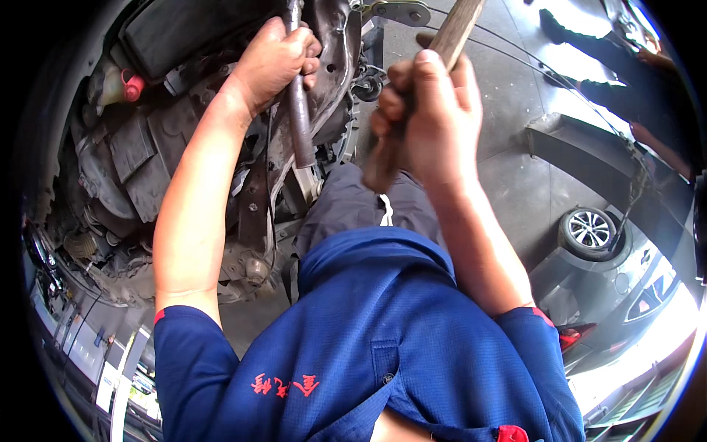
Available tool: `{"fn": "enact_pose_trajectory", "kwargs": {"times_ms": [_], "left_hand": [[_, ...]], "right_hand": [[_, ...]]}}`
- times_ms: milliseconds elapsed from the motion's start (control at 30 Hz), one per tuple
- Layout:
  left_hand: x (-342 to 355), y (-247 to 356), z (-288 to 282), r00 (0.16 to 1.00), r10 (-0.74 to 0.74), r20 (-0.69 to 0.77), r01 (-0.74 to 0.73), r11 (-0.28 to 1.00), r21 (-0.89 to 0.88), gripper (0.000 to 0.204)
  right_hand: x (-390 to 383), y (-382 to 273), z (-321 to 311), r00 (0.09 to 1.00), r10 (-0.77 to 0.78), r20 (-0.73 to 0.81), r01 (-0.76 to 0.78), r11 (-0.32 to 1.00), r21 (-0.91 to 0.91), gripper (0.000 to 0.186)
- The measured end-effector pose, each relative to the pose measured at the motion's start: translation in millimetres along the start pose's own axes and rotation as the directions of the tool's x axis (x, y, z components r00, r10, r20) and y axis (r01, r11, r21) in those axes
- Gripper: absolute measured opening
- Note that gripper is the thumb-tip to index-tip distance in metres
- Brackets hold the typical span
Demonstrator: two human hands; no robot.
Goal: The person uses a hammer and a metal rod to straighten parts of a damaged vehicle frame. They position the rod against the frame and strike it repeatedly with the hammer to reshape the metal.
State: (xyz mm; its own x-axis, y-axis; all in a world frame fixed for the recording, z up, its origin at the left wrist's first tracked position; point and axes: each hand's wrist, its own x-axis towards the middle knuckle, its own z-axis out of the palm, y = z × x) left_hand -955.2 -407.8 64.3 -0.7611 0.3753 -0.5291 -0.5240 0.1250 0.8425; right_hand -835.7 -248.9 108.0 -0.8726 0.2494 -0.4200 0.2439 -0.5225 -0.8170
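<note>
My left hand point(276, 65) is closed around a dark round metal bar point(300, 121) that stands nearly upright, its lower end sticking out below the fist. The bar is beside the bent metal front frame point(254, 206) of an opened car front. My right hand point(442, 121) grips a worn wooden handle point(460, 29), held at a slant to the right of the bar. The handle's upper end runs out of the picture, so any tool head on it is hidden. A gap separates the two hands.
The opened engine bay point(132, 162) fills the left, with a pink-capped reservoir point(110, 87). A metal clamp point(401, 12) and taut cables point(508, 51) cross the top. A dark steel beam point(582, 140), a grey car point(611, 295) and another person's legs point(611, 51) are at right.
</note>
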Motion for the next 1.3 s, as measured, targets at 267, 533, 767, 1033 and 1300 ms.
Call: {"fn": "enact_pose_trajectory", "kwargs": {"times_ms": [267,533,767,1033,1300], "left_hand": [[7.3,-14.6,-19.5,0.997,0.030,0.069,-0.029,1.000,-0.008,0.014],[10.7,-19.2,-14.9,0.995,0.060,0.085,-0.052,0.994,-0.099,0.011],[14.7,-12.1,1.7,0.993,0.042,0.114,-0.026,0.991,-0.134,0.012],[13.0,-13.0,1.5,0.996,0.055,0.071,-0.044,0.989,-0.144,0.008],[10.3,-10.5,0.0,0.996,0.073,0.045,-0.061,0.971,-0.232,0.006]], "right_hand": [[3.7,-29.7,5.6,0.983,0.183,-0.002,-0.181,0.971,-0.158,0.021],[3.8,-24.2,24.0,0.951,0.308,-0.016,-0.297,0.899,-0.321,0.031],[-3.4,15.1,41.3,0.940,0.342,0.001,-0.332,0.913,-0.236,0.028],[11.4,-2.3,25.9,0.985,0.148,-0.094,-0.171,0.925,-0.340,0.026],[4.4,-22.8,-27.2,0.985,0.172,0.025,-0.167,0.977,-0.131,0.024]]}}
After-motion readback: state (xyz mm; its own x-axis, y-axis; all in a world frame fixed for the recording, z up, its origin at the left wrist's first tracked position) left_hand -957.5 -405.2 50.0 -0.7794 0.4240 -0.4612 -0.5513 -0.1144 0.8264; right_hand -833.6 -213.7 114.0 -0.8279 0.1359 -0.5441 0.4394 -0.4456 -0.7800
